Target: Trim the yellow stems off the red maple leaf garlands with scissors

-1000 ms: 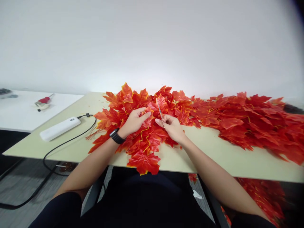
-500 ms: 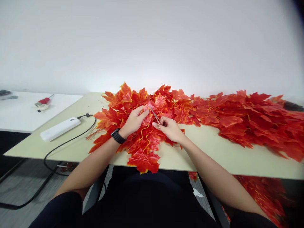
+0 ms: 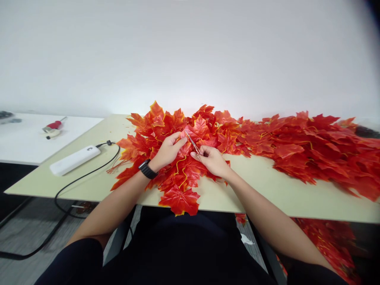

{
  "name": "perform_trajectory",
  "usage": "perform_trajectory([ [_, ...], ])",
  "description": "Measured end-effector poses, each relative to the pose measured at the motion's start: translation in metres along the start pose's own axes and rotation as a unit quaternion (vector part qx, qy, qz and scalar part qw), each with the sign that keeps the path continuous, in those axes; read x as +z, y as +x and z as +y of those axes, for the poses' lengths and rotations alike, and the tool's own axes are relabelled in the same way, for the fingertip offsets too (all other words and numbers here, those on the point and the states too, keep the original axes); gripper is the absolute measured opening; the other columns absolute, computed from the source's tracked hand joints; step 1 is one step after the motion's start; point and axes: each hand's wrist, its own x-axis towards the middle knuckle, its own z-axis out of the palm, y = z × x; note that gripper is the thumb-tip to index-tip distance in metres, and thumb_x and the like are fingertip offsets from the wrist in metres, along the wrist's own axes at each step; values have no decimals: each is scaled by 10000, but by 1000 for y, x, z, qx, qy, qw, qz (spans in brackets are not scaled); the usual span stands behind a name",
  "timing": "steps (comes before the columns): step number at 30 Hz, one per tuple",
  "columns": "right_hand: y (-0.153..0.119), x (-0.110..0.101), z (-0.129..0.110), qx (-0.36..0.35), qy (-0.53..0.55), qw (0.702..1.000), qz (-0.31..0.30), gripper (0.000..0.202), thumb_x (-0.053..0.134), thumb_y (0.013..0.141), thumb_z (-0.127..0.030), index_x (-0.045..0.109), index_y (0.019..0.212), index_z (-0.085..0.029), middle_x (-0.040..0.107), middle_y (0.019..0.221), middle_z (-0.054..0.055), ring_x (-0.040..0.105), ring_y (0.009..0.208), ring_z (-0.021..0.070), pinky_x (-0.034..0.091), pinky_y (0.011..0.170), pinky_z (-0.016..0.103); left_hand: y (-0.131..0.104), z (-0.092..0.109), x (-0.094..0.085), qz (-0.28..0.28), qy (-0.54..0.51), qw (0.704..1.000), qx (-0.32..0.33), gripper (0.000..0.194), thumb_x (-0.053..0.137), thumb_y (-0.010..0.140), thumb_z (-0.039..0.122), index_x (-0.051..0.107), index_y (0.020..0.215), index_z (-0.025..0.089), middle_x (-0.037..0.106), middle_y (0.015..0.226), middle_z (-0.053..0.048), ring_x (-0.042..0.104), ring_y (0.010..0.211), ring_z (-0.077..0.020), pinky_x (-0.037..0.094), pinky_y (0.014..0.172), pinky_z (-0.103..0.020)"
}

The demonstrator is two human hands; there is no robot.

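One slim metal tool (image 3: pixel 192 141) | gripped by right fingers (image 3: pixel 205 150) | tip swung left, now beside left fingers (image 3: pixel 172 138) (hold unclear) | work centred among artificial maple leaves (image 3: pixel 192 170)

Soft bright glow low on the white wall (image 3: pixel 190 59), dim shade beneath the table (image 3: pixel 261 190), dark upper-right corner.
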Motion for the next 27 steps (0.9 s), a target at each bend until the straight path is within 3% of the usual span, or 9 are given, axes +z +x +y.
perform_trajectory([
  [5, 3, 1, 5, 3, 40, 999, 7, 628, 806, 778, -645, 381, 665, -195, 396, 653, -29, 320, 635, 111, 279, 578, 265, 0, 2, 1, 2, -11, 1000, -1, 303, 690, 923, 456, 673, 948, 155, 662, 909, -15, 570, 823, -133, 463, 835, -258],
  [12, 5, -3, 1, 9, 121, 990, 66, 600, 768, 793, -697, 444, 721, -199, 491, 725, -12, 399, 678, 119, 368, 647, 271, -1, 3, 1, -9, -39, 999, -23, 374, 763, 870, 493, 601, 808, 162, 542, 738, 23, 457, 657, -97, 399, 650, -232],
  [16, 4, 0, -6, 16, 233, 970, 68, 578, 872, 715, -613, 463, 739, -206, 618, 836, 3, 547, 770, 135, 475, 755, 283, -1, 1, 0, -25, -40, 999, -13, 349, 751, 888, 491, 640, 845, 163, 560, 732, 21, 456, 634, -93, 398, 634, -235],
  [18, 3, 2, -9, 22, 283, 958, 51, 566, 945, 641, -510, 479, 736, -203, 680, 939, 15, 607, 835, 146, 513, 819, 297, -1, 1, 0, -35, -21, 999, 6, 322, 756, 891, 475, 673, 883, 164, 603, 768, 12, 493, 663, -98, 435, 680, -242],
  [21, 3, 4, -9, 33, 319, 946, 38, 547, 990, 568, -378, 495, 716, -199, 694, 885, 5, 615, 793, 137, 524, 811, 294, 1, 0, 0, -33, 16, 998, 48, 321, 814, 846, 432, 706, 999, 171, 698, 964, -34, 604, 846, -139, 505, 860, -284],
  [24, 4, 4, -6, 32, 340, 938, 62, 505, 974, 591, -325, 501, 712, -198, 687, 827, -5, 613, 775, 131, 514, 799, 284, 5, -2, -2, -25, 7, 994, 104, 527, 893, 763, 368, 655, 1202, 196, 690, 1181, -79, 632, 1076, -184, 493, 1048, -347],
  [27, 5, 2, -5, 24, 352, 932, 84, 474, 948, 633, -304, 493, 710, -196, 687, 839, -8, 603, 774, 121, 496, 783, 269, 8, -4, -8, -1, -32, 992, 121, 651, 886, 751, 311, 576, 1318, 237, 656, 1258, -82, 619, 1172, -191, 509, 1045, -332],
])
